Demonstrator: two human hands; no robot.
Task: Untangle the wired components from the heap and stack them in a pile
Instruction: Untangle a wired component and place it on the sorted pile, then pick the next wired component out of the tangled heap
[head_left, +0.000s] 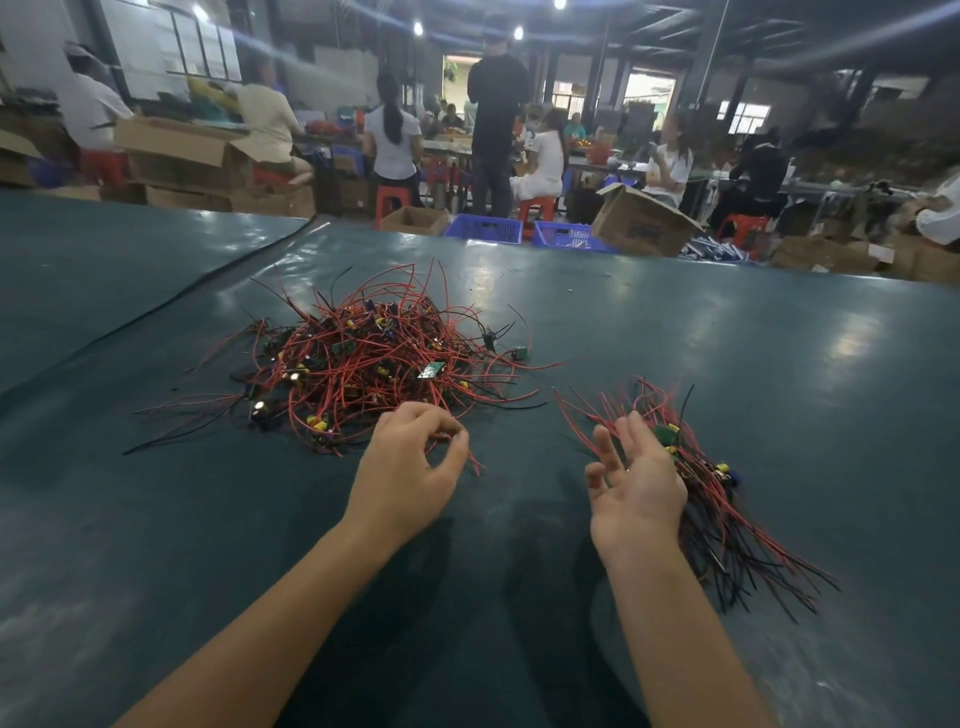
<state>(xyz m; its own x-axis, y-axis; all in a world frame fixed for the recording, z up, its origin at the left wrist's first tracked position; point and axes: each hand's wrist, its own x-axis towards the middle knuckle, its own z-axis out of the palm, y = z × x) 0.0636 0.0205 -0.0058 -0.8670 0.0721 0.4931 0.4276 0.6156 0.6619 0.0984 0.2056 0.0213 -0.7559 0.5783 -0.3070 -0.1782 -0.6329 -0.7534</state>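
My left hand (410, 470) sits at the 6 o'clock edge of the heap (363, 364), a tangle of red and black leads with small green boards and yellow and blue parts caught in it. The thumb and the first fingers (441, 422) are curled into a ring and pinch a few red wires (474, 460) whose ends trail out toward 4 o'clock; the other ends are lost in the tangle.

My right hand (641, 488) is released, its palm turned toward 9 o'clock and its fingers straight and spread, holding nothing. It is just at the 9 o'clock side of the pile (722, 525), where the sorted pieces lie with their leads roughly in line, running from 11 to 5 o'clock. I cannot tell whether the back of that hand touches the pile.

Heap and pile are well apart on the dark green counter (753, 338), the heap at 11 o'clock from my hands and the pile at 3 o'clock. One green board (519, 353) lies at the heap's 3 o'clock fringe.

Beyond the counter at 12 o'clock stand blue crates (485, 228), an open cardboard box (641, 226), and people sitting on red stools (392, 200)
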